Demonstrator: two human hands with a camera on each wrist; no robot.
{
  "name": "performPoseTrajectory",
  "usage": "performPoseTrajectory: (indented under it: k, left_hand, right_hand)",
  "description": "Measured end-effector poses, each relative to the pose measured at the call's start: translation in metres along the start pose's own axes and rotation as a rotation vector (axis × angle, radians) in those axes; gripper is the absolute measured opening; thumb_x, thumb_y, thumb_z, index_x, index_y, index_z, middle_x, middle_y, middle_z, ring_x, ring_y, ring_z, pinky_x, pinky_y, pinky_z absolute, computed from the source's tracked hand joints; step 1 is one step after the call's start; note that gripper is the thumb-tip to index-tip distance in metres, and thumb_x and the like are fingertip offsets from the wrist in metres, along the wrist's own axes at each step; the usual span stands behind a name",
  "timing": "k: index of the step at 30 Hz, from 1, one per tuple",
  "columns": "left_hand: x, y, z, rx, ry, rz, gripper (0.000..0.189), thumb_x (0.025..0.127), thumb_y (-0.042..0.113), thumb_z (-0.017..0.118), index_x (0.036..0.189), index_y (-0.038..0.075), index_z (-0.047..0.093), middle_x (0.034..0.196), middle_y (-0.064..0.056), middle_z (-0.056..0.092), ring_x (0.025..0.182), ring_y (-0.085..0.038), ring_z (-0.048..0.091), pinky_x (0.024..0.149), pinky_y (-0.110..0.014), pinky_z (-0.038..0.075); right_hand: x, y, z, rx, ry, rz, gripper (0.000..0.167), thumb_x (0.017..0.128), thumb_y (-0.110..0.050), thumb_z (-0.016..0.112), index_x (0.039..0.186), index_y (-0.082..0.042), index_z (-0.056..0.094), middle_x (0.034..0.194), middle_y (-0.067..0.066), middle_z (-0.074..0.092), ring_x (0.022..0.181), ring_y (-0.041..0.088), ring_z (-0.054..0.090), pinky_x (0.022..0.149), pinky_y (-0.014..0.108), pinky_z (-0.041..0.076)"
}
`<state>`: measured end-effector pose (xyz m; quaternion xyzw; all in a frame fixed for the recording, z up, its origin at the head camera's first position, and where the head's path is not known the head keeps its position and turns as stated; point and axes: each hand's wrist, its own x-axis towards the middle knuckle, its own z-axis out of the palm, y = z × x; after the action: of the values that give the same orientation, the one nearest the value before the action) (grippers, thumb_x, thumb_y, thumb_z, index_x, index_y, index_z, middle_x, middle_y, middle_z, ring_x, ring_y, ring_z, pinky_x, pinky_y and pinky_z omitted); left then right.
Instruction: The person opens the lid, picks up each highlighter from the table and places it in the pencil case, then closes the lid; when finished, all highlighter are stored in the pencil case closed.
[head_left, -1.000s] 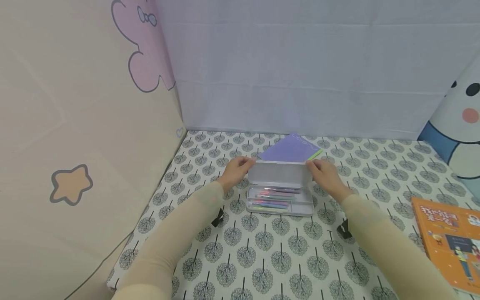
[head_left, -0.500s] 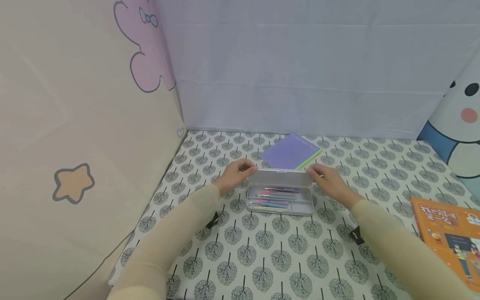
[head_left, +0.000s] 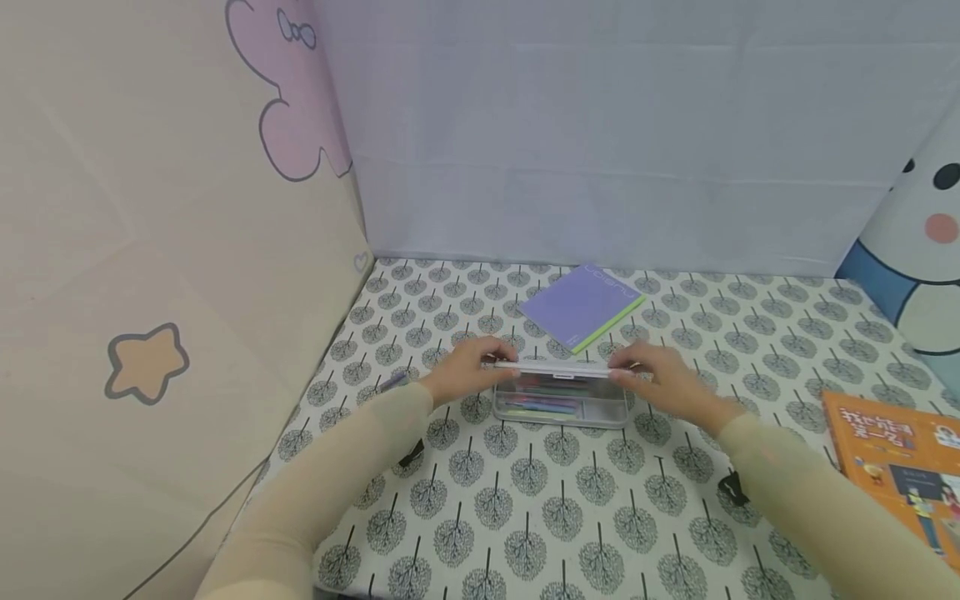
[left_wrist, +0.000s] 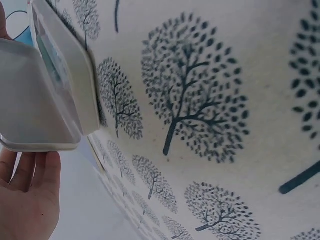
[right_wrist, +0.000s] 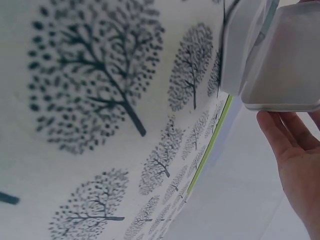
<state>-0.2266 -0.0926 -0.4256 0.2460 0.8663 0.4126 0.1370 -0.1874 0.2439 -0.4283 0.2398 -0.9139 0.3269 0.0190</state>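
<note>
A white pencil case [head_left: 558,422] lies on the tree-print cloth, its hinged lid [head_left: 555,366] tilted partway over the tray. Several coloured pens [head_left: 540,407] lie inside, partly hidden under the lid. With thumb and fingers, my left hand [head_left: 467,368] pinches the lid's left end; my right hand [head_left: 667,383] does the same at the right end. In the left wrist view, fingers of the left hand [left_wrist: 32,200] touch the end of the lid [left_wrist: 30,95]. The right wrist view has the right hand's fingers [right_wrist: 280,132] against the lid's other end [right_wrist: 285,60].
Behind the case lies a purple notebook [head_left: 581,304] with a green edge. An orange book [head_left: 892,467] sits at the table's right side. A thin dark purple item [head_left: 392,381] lies beside the left forearm. Fabric walls [head_left: 630,133] stand at the back and left.
Both hands have come down and toward me with the lid, which has swung from nearly upright to low over the tray. More of the notebook shows behind it.
</note>
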Motion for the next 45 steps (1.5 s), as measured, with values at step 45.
performPoseTrajectory:
  k: [45]
  left_hand:
    - [-0.016, -0.017, 0.031, 0.672, -0.03, 0.325, 0.037, 0.086, 0.041, 0.069, 0.114, 0.017, 0.065, 0.124, 0.002, 0.06, 0.113, -0.014, 0.054, 0.102, -0.025, 0.047]
  right_hand:
    - [-0.02, 0.018, 0.036, -0.314, 0.16, -0.507, 0.034, 0.069, -0.027, 0.084, 0.094, -0.01, 0.07, 0.096, 0.001, 0.061, 0.089, 0.012, 0.056, 0.077, 0.025, 0.053]
